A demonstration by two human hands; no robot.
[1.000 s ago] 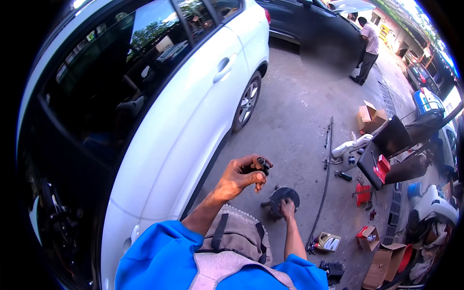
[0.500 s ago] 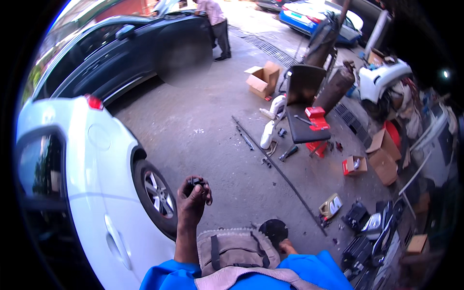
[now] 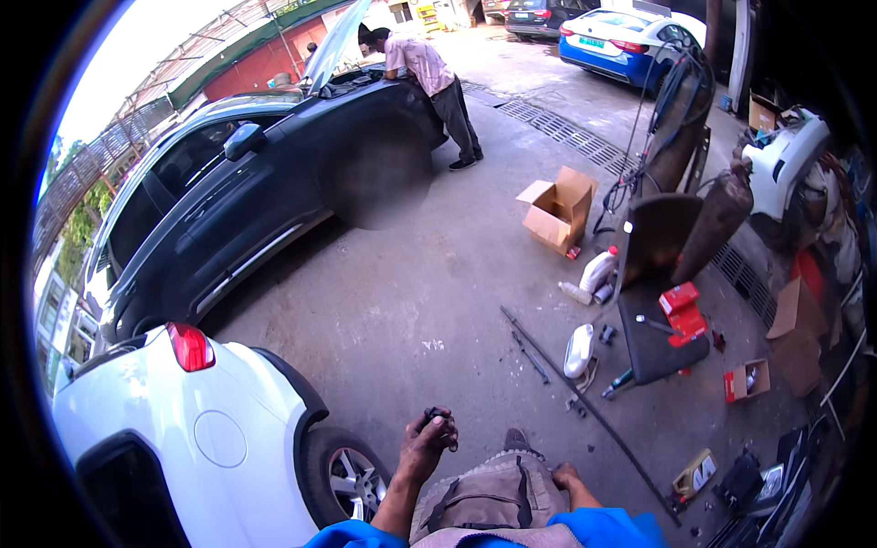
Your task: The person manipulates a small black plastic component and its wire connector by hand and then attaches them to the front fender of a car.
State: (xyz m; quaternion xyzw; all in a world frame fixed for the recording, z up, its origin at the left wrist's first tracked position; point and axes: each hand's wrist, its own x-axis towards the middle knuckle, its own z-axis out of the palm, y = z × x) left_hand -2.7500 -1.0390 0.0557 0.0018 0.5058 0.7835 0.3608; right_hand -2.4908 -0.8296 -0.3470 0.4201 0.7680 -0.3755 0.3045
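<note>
My left hand point(image 3: 427, 447) is raised in front of me, beside the rear wheel point(image 3: 356, 479) of a white car. Its fingers are closed round a small black part point(image 3: 433, 416), whose exact kind I cannot make out. Low at my right side hangs my right hand point(image 3: 568, 476), next to the brown-grey apron point(image 3: 484, 500) I wear. Its fingers are mostly hidden, so whether it holds anything does not show. One dark shoe point(image 3: 518, 440) of mine shows past the apron on the concrete floor.
A dark car point(image 3: 274, 183) with its hood up stands ahead left; a person point(image 3: 425, 68) leans into it. Right of centre are a black chair point(image 3: 665, 352) bearing red boxes, a long bar point(image 3: 585, 411), a white bottle point(image 3: 579, 351) and an open carton point(image 3: 559, 212).
My view has tilted up and swung left, so the scene sits lower and further right. The left hand still grips the black part. A round black shape near my right hand no longer shows.
</note>
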